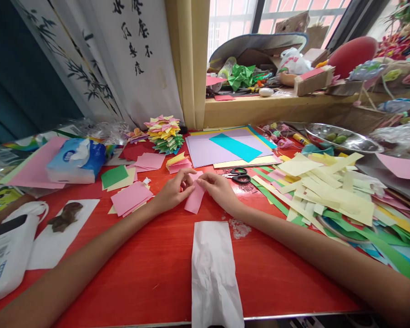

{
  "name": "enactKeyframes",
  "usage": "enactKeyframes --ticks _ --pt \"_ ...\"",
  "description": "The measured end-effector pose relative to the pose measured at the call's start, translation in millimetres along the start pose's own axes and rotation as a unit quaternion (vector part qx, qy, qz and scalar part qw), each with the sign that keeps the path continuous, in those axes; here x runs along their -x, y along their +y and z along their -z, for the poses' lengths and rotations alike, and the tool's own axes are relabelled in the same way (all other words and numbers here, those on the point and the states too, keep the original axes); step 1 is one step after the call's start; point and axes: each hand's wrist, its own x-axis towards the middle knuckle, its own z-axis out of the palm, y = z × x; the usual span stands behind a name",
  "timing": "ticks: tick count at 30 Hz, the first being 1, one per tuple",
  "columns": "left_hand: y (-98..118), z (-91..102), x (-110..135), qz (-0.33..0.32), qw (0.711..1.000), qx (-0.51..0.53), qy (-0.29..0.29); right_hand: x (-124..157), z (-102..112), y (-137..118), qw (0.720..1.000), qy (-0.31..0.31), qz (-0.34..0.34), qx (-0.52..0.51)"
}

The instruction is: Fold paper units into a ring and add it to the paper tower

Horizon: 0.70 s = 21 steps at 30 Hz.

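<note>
Between my two hands is a narrow piece of pink paper [194,200], its lower end hanging toward me above the red table. My left hand [175,191] pinches its left side with thumb and fingers. On the other side, my right hand [219,189] grips the upper right edge between thumb and forefinger. Just behind the hands lie folded pink and yellow papers [178,162]. A stack of pink paper pieces [131,198] sits left of my left hand. Black-handled scissors [240,175] rest beyond my right hand.
A white paper sheet [213,273] lies nearest me on the red table [139,273]. Paper strips [331,187] pile up at right. A tissue pack [77,159] stands at left. At the back are a folded-paper stack [164,134], large lilac sheets [199,150] and a metal bowl [361,143].
</note>
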Motion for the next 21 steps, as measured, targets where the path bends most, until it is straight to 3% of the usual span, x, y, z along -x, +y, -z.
enactKeyframes --ticks 10,21 --pt "-1.5 2.8 -2.4 0.034 0.999 -0.005 0.005 -6.7 1.8 13.6 0.992 0.092 -0.035 -0.084" --pt "1.7 3.9 -1.4 -0.014 0.996 -0.089 -0.018 -10.2 1.7 18.3 0.976 0.147 -0.045 -0.157"
